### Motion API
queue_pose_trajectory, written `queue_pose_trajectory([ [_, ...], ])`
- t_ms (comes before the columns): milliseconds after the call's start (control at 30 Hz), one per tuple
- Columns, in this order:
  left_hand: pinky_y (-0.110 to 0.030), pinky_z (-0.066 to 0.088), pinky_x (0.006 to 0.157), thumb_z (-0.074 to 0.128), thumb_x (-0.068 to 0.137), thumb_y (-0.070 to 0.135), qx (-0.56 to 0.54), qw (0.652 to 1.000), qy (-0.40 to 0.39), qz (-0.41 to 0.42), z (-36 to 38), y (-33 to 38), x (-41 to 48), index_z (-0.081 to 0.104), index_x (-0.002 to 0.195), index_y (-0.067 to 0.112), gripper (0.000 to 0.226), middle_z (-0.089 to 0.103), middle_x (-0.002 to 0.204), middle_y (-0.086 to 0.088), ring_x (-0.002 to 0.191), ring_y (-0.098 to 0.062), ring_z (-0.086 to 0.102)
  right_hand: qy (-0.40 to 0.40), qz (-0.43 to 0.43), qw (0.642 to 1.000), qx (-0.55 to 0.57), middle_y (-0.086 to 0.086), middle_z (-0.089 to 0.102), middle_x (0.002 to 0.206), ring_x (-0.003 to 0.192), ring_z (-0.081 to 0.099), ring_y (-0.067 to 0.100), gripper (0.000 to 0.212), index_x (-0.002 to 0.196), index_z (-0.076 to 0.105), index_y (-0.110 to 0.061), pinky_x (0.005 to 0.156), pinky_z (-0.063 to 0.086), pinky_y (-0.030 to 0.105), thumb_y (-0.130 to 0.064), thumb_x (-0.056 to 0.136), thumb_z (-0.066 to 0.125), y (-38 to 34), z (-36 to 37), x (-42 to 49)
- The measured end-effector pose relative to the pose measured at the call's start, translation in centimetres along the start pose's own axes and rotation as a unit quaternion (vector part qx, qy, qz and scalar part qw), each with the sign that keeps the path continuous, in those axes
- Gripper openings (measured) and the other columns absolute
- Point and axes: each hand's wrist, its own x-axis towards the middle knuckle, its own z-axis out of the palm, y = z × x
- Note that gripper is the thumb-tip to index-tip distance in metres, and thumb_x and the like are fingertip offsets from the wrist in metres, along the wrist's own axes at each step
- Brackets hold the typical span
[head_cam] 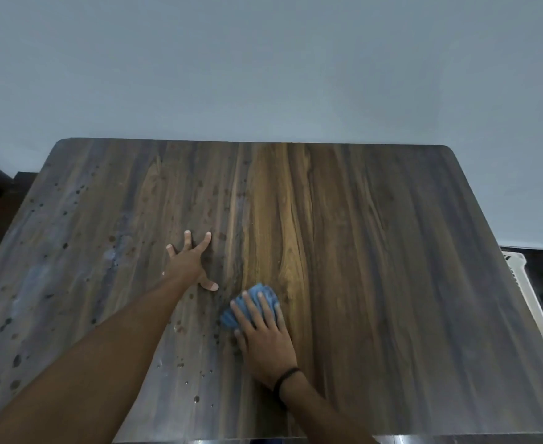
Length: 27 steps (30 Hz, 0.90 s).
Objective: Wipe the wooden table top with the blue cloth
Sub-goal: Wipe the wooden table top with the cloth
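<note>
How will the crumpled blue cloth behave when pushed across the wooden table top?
Likely floppy: the crumpled blue cloth sits bunched and creased under the flat right hand. Probably light: one hand nearly covers it. It may drag rather than glide where dark droplets dot the wooden table top.

One wooden table top [376,251], one blue cloth [261,291], two hands, left [187,264] and right [265,338], one black wristband [284,379]

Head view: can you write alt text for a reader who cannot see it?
A person's right hand presses a bunched blue cloth onto a wooden table top near its middle, while the left hand rests beside it with fingers spread. Dark spots dot the table's left half; the right half looks free of them.
</note>
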Motion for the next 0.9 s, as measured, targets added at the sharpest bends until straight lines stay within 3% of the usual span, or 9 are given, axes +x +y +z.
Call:
queue_pose_trajectory([
  [67, -0.071, 0.027, 0.109, 0.091, 0.065, 0.042, -0.002, 1.000, -0.007, 0.000, -0.1, 0.0, 0.0, -0.014, 0.152, 0.048, 0.137, -0.034, 0.160, 0.001, 0.145, -0.050, -0.018, 0.002, -0.018, 1.000, 0.007, -0.007, 0.011, 0.168, 0.155, 0.008, 0.023, 0.056, 0.160, 0.013, -0.037, 0.123, 0.017, 0.054, -0.048, 0.107, 0.025, 1.5, 0.2, -2.5],
  [267, -0.072, 0.027, 0.108, 0.091, 0.065, 0.041, 0.001, 1.000, 0.000, 0.004, 0.0, -0.2, 0.0, -0.013, 0.153, 0.047, 0.136, -0.032, 0.160, 0.001, 0.145, -0.051, -0.017, -0.003, 0.080, 0.996, 0.035, -0.006, -0.008, 0.168, 0.153, -0.018, 0.022, 0.056, 0.160, 0.002, -0.034, 0.124, 0.000, 0.053, -0.044, 0.108, 0.021, 2.0, -2.8, 4.5],
  [467, -0.068, 0.024, 0.111, 0.089, 0.064, 0.049, -0.009, 0.999, 0.024, 0.021, 0.8, -0.9, -0.1, -0.007, 0.156, 0.043, 0.132, -0.026, 0.163, -0.001, 0.146, -0.051, -0.014, 0.003, -0.024, 1.000, -0.002, -0.006, 0.015, 0.167, 0.155, 0.005, 0.023, 0.055, 0.159, 0.017, -0.036, 0.123, 0.017, 0.053, -0.046, 0.106, 0.026, 0.8, 0.3, -3.0],
  [567, -0.065, 0.018, 0.115, 0.086, 0.067, 0.053, -0.004, 0.999, 0.038, 0.036, 2.5, -2.4, -1.3, -0.001, 0.158, 0.039, 0.126, -0.019, 0.165, -0.003, 0.148, -0.049, -0.008, 0.016, 0.022, 1.000, 0.002, -0.007, 0.013, 0.167, 0.155, 0.005, 0.023, 0.056, 0.159, 0.019, -0.035, 0.123, 0.018, 0.055, -0.045, 0.105, 0.029, 2.7, -0.6, -1.3],
  [667, -0.072, 0.015, 0.111, 0.087, 0.065, 0.053, -0.036, 0.999, 0.007, 0.016, 5.1, -4.8, -3.2, -0.004, 0.154, 0.049, 0.128, -0.027, 0.162, 0.009, 0.146, -0.049, -0.018, 0.025, 0.105, 0.994, 0.007, -0.002, 0.009, 0.168, 0.155, 0.001, 0.026, 0.057, 0.160, 0.016, -0.031, 0.124, 0.009, 0.055, -0.044, 0.106, 0.030, 0.9, -1.4, 2.5],
  [833, -0.074, 0.012, 0.110, 0.088, 0.062, 0.055, -0.021, 0.999, 0.005, 0.026, 7.9, -6.2, -4.9, -0.013, 0.151, 0.052, 0.134, -0.035, 0.158, 0.010, 0.146, -0.047, -0.022, -0.020, -0.035, 0.999, -0.019, -0.005, 0.012, 0.168, 0.155, -0.001, 0.022, 0.057, 0.160, 0.014, -0.035, 0.123, 0.016, 0.055, -0.047, 0.106, 0.026, -0.1, 0.2, -2.7],
  [900, -0.075, 0.012, 0.110, 0.088, 0.061, 0.055, -0.025, 0.999, 0.013, 0.026, 7.9, -6.1, -4.9, -0.013, 0.151, 0.052, 0.135, -0.035, 0.158, 0.011, 0.145, -0.047, -0.022, -0.019, -0.018, 1.000, -0.016, -0.008, 0.008, 0.168, 0.155, -0.004, 0.019, 0.056, 0.160, 0.011, -0.037, 0.124, 0.013, 0.054, -0.049, 0.105, 0.021, 1.3, -0.2, -2.9],
])
